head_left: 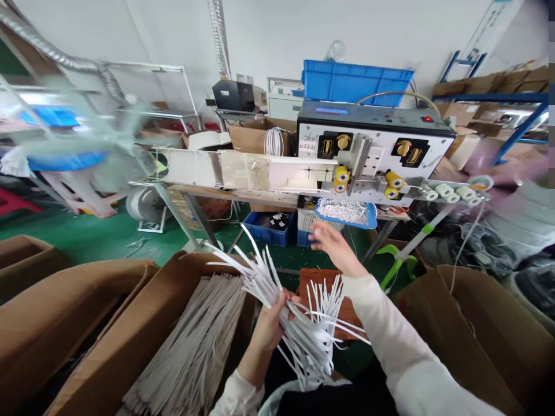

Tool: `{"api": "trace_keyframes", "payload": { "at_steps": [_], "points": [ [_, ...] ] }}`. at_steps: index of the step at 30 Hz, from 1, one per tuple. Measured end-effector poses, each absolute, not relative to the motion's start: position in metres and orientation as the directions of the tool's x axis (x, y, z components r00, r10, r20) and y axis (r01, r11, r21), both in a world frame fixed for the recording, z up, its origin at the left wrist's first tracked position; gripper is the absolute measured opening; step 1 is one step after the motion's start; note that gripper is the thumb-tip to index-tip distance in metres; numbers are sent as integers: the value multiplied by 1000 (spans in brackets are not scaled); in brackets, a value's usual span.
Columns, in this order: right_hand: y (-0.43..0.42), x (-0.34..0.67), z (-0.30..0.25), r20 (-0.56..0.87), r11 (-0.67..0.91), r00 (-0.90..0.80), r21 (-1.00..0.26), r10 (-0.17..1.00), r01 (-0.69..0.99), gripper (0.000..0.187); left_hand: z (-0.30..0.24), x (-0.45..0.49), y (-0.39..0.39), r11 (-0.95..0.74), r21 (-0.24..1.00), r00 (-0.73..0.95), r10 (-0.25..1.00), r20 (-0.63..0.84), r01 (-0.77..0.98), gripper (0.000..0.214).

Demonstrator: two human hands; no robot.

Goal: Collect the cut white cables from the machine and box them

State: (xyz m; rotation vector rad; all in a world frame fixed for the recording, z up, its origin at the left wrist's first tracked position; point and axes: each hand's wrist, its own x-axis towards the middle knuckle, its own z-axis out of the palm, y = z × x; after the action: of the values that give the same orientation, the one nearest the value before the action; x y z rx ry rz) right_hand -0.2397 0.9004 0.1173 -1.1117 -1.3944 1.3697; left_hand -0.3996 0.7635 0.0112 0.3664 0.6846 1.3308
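White strips [309,345] — thin, flat, splayed — gripped by left fingers [291,297]; right fingers [321,230] loosely parted.

A blue crate [358,84] before a white wall [269,29]; left of the crate, a black device [234,96] below a ribbed silver duct [219,34]; right of it, blue shelving [522,130] bearing cardboard boxes [494,84]; far left, a white stool [89,193].

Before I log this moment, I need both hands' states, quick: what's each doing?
Left hand: closed around a bundle of thin white strips.
Right hand: open and raised, nothing visible in it.
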Motion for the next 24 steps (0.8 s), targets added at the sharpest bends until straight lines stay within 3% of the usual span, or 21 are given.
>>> {"api": "trace_keyframes", "payload": {
  "at_steps": [2, 4, 7, 10, 12, 14, 15, 16, 17, 19, 24],
  "points": [
    [948, -260, 132, -53, -56, -18, -974, 998, -219, 42, 11, -409, 758, 191, 601, 76, 975, -211, -776, 43],
    [991, -276, 142, -133, -77, 145, -938, 980, -338, 35, 9, -415, 750, 175, 587, 73, 978, -194, -791, 40],
    [1030, -288, 145, -129, -36, 297, -954, 946, -299, 36, 6, -419, 740, 182, 518, 96, 977, -189, -836, 39],
    [1022, -285, 137, 133, 184, 326, -974, 936, -132, 44, 2, -421, 734, 141, 450, 76, 984, -159, -882, 40],
    [990, -278, 131, 349, 367, 212, -929, 913, -53, 47, 0, -423, 733, 126, 449, 63, 986, -153, -885, 42],
    [944, -269, 126, 388, 392, -110, -920, 915, 9, 46, -1, -425, 734, 134, 456, 62, 984, -169, -880, 43],
    [920, -265, 125, 263, 322, -394, -943, 881, 90, 43, -1, -426, 735, 138, 457, 61, 982, -179, -878, 44],
    [897, -264, 124, 77, 269, -654, -942, 753, 199, 40, -1, -426, 736, 143, 460, 60, 980, -190, -876, 46],
    [877, -264, 122, -65, 273, -796, -920, 602, 281, 38, -1, -425, 737, 149, 463, 61, 978, -201, -874, 47],
    [848, -272, 118, -192, 335, -878, -872, 438, 358, 34, 2, -420, 737, 162, 479, 63, 974, -216, -863, 51],
    [824, -304, 105, 133, 585, -768, -731, 626, 350, 23, 16, -399, 727, 142, 596, 39, 982, -183, -790, 53]
  ]
}}
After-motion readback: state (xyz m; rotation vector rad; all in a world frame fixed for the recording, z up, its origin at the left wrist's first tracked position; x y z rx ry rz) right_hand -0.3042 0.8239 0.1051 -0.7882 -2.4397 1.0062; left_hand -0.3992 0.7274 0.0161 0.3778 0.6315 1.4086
